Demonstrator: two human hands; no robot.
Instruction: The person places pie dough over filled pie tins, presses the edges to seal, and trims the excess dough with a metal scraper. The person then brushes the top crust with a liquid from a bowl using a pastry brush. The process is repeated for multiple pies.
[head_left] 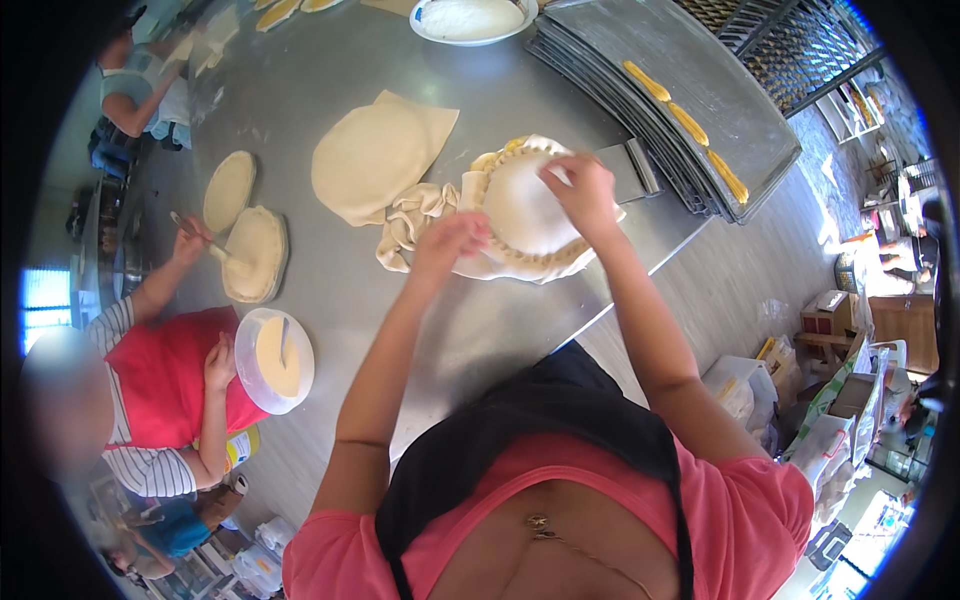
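A round pie (528,208) with a pale dough lid and a crimped rim lies on the steel table before me; loose dough hangs around its edge. My right hand (583,195) is over the pie's upper right rim, fingers bent into a pinch; anything between the fingertips is hidden. At the left rim is my left hand (455,242), its fingers curled and smeared by motion. Crumpled dough trimmings (408,222) are heaped beside it. Behind them lies a flat dough sheet (375,160). A metal bench scraper (630,170) rests right of the pie.
Stacked baking trays (690,75) bear several yellow dough strips at the far right. At left, a co-worker in a red apron brushes a pie (255,255) and steadies a white bowl (297,340) of creamy liquid. A flour dish (470,20) stands at the back.
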